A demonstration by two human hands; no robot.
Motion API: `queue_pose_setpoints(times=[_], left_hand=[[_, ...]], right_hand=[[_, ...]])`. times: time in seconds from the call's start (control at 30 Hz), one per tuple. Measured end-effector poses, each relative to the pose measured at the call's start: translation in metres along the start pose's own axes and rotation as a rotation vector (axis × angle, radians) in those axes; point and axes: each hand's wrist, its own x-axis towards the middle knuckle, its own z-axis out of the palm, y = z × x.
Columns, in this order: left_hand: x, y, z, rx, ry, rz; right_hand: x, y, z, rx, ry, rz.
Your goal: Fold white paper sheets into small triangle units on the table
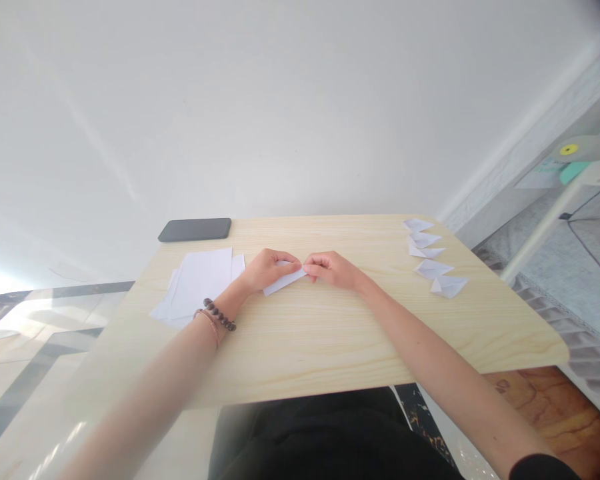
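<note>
Pinching a narrow folded white paper (280,283) between thumb and fingers, the left hand (265,271) holds it while the right hand (333,268) nips its right end, fingertips of both close together. With that paper as the clock's centre, smooth flat sheets (205,277) overlap at 9 o'clock, and a dark slab (195,230) with rounded corners lies at 10. Five sharply creased, pointed paper pieces (433,269) line up from 2 to 3 o'clock, all on the pale wood-grained table (320,357) (dark round beads (220,315) circle the left wrist)
</note>
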Motion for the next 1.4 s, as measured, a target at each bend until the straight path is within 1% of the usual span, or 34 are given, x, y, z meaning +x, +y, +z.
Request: queue_pose_setpoints(times=[0.13,0.2,0.3,0.4,0.57,0.67,0.8,0.97,1.03,1.17,1.3,1.4], left_hand=[[0.001,-0.001,0.002,-0.036,0.018,-0.006],[0.003,-0.004,0.003,-0.113,0.035,0.003],[0.006,-0.010,0.003,-0.257,0.106,0.039],[0.009,-0.015,0.004,-0.323,0.134,0.064],[0.010,-0.018,0.008,-0.321,0.105,0.139],[0.010,-0.018,0.008,-0.347,0.153,0.176],[0.009,-0.017,0.006,-0.383,0.243,0.206],[0.010,-0.017,0.008,-0.372,0.228,0.207],[0.010,-0.017,0.009,-0.351,0.230,0.199],[0.010,-0.018,0.008,-0.293,0.244,0.188],[0.008,-0.017,0.006,-0.144,0.235,0.162],[0.008,-0.014,0.006,-0.044,0.231,0.180]], right_hand=[[0.001,0.002,0.004,-0.045,0.122,-0.033],[0.001,0.007,0.002,-0.060,0.213,-0.049],[0.003,0.017,-0.006,-0.088,0.369,-0.029],[0.003,0.024,-0.011,-0.062,0.450,-0.010],[0.005,0.023,-0.003,-0.035,0.444,-0.074],[0.006,0.020,0.001,-0.031,0.435,-0.094],[0.005,0.018,0.000,-0.021,0.467,-0.102],[0.002,0.015,-0.001,-0.059,0.423,-0.126],[0.001,0.013,0.001,-0.079,0.412,-0.136],[0.002,0.012,0.001,-0.106,0.440,-0.159],[0.002,0.012,0.001,-0.135,0.443,-0.189],[0.002,0.010,0.000,-0.153,0.463,-0.189]])
